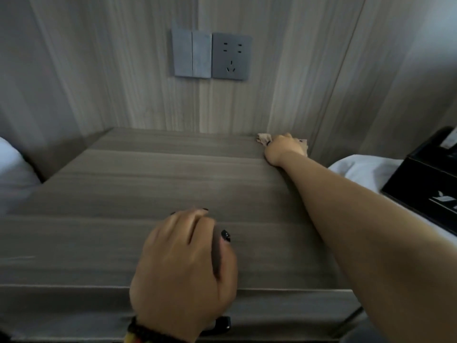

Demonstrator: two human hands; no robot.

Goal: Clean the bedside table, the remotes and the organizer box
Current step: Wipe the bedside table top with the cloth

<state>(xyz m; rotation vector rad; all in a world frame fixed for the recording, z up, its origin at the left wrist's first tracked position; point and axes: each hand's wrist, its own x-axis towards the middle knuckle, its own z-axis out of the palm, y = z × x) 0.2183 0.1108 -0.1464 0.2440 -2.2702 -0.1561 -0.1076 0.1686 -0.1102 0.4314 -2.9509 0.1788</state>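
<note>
The grey wood-grain bedside table (128,189) fills the middle of the view. My right hand (284,149) reaches to its far right corner by the wall and presses a crumpled beige cloth (263,138) onto the top; the cloth shows on both sides of the hand. My left hand (185,263) rests on the table near the front edge, fingers lying loosely on the surface and holding nothing. A black organizer box (425,184) lies on the white bedding (358,169) at the right. No remotes are in view.
A grey light switch (191,54) and a power socket (231,56) sit on the wood-panel wall behind the table. A white pillow (12,169) lies at the left. A dark drawer handle (222,323) shows below the table's front edge.
</note>
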